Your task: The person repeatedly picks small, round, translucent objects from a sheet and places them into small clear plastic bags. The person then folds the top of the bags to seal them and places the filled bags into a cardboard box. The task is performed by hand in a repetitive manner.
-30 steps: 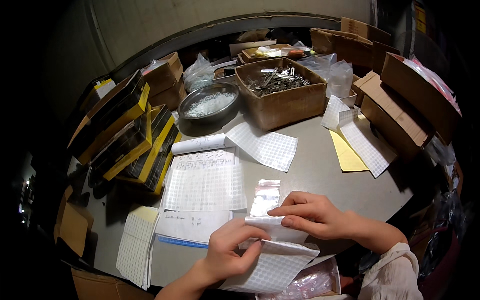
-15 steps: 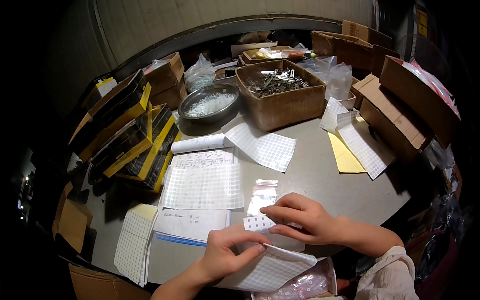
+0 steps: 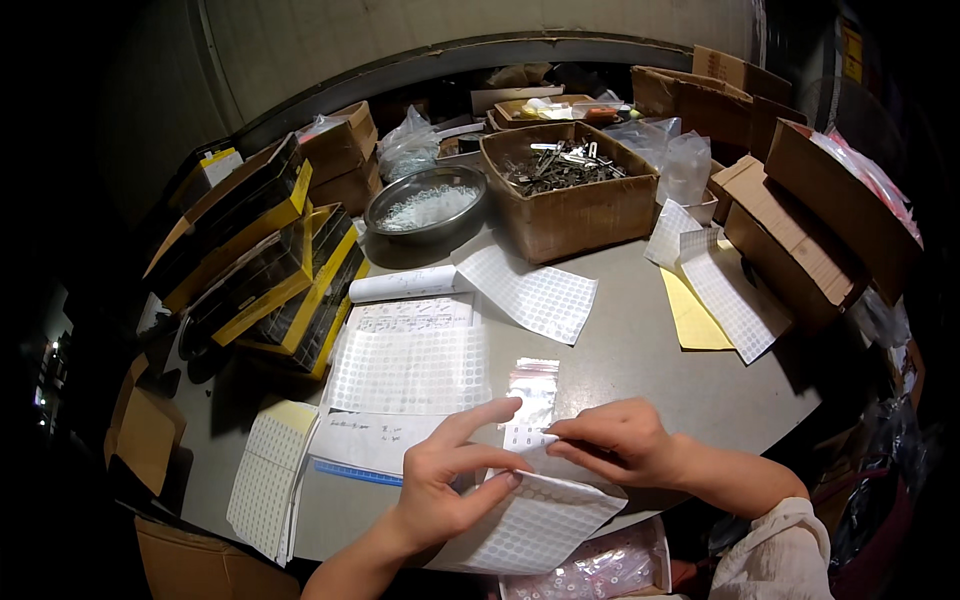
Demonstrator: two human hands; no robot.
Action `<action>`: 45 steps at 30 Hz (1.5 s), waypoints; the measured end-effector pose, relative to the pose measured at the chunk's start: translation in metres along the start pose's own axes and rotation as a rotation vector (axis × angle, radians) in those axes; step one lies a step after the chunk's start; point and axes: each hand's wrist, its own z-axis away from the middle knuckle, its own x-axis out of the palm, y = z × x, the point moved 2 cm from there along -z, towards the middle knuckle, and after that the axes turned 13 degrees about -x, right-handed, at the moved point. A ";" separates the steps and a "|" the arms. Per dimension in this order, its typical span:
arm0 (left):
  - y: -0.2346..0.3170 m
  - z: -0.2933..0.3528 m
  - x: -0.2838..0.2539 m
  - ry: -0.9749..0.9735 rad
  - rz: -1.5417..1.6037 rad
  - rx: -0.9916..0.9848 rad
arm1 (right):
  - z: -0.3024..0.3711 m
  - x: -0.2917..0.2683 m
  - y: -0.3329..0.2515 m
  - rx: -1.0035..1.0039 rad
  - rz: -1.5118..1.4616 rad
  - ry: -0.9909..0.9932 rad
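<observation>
Near front edge of surface (image 3: 680,395), keep dotted sheet (image 3: 540,520) pinched in left hand (image 3: 445,482); avoid creasing printed piece (image 3: 523,437) gripped in right hand (image 3: 628,440).

We look from the head, through the left of two side-by-side fisheye cameras, facing down and forward across the bench (image 3: 640,370) from its near side. Our hands (image 3: 435,485) lie close, low in view; the wall (image 3: 480,28) stands farthest, along the top. Straight edges bend toward the rim.
</observation>
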 end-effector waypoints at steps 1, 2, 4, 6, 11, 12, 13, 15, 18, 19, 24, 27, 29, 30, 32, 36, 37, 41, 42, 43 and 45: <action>0.001 0.000 0.000 -0.002 0.005 0.003 | 0.001 0.002 0.001 -0.014 -0.007 0.010; 0.001 -0.001 0.001 -0.009 -0.003 0.027 | 0.001 0.002 0.000 -0.014 -0.021 0.003; 0.000 -0.001 0.003 -0.019 -0.021 0.070 | 0.001 0.003 -0.002 -0.015 -0.057 -0.011; -0.003 -0.001 0.002 0.019 -0.092 0.120 | 0.000 0.002 -0.003 0.038 -0.110 -0.024; 0.000 0.006 0.000 0.095 -0.209 0.184 | 0.000 0.000 -0.004 0.148 -0.204 -0.064; 0.000 0.004 0.001 0.097 -0.200 0.199 | 0.001 0.000 -0.004 0.153 -0.205 -0.062; 0.000 0.003 0.002 0.098 -0.191 0.213 | 0.001 -0.001 -0.004 0.158 -0.207 -0.060; 0.001 0.001 0.005 0.072 -0.101 0.164 | 0.002 0.000 -0.003 0.131 -0.220 -0.036; 0.003 -0.002 0.006 0.023 -0.037 0.133 | 0.005 0.001 -0.003 0.133 -0.249 -0.046; 0.003 -0.003 0.006 0.006 -0.027 0.129 | 0.006 0.001 -0.003 0.141 -0.259 -0.057; -0.006 0.007 0.001 0.094 -0.114 -0.006 | 0.002 0.003 -0.001 0.294 -0.250 -0.096; -0.007 0.004 0.000 0.149 -0.116 -0.026 | 0.006 0.001 0.008 0.382 -0.237 -0.079; -0.009 0.002 -0.001 0.121 -0.098 -0.056 | 0.009 -0.002 0.011 0.390 -0.261 -0.031; -0.009 0.002 0.000 0.114 -0.062 -0.062 | 0.008 -0.001 0.008 0.416 -0.296 -0.027; -0.011 0.000 0.001 0.100 0.010 -0.071 | 0.009 0.001 0.007 0.413 -0.324 -0.012; -0.015 -0.004 0.002 0.051 0.174 -0.067 | 0.011 0.003 0.007 0.390 -0.341 -0.007; -0.011 -0.003 0.003 0.025 0.246 -0.113 | 0.012 0.004 0.008 0.396 -0.361 -0.001; -0.010 0.003 -0.001 0.035 0.216 -0.287 | 0.011 0.003 0.008 0.447 -0.395 -0.005; -0.011 0.003 -0.002 0.061 0.197 -0.287 | 0.009 0.001 0.008 0.466 -0.391 -0.015; -0.014 0.003 -0.002 0.087 0.179 -0.286 | 0.011 0.001 0.010 0.480 -0.387 0.001; -0.017 0.003 -0.003 0.114 0.155 -0.291 | 0.013 0.001 0.014 0.509 -0.379 0.030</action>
